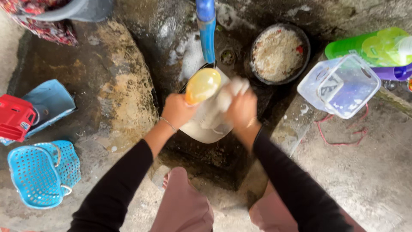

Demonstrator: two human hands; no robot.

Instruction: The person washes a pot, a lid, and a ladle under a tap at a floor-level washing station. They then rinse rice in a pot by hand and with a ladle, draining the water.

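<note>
My left hand (177, 111) grips a translucent yellow cup or lid (202, 85) held over a white plastic piece (205, 129), which lies over the wet drain pit. My right hand (241, 109) is closed on a white soapy cloth or sponge (231, 91) and presses it against the white piece. Both arms wear black sleeves. A blue pipe (207, 30) hangs down just behind the yellow item. The view is motion-blurred, so the exact shape of the yellow item is unclear.
A dark pan of food scraps (279, 53) sits behind the hands. At the right stand a clear plastic container (339, 86), a green bottle (369, 47) and a purple item (395, 73). At the left lie a blue basket (43, 172), a blue tray (51, 103) and a red box (15, 118).
</note>
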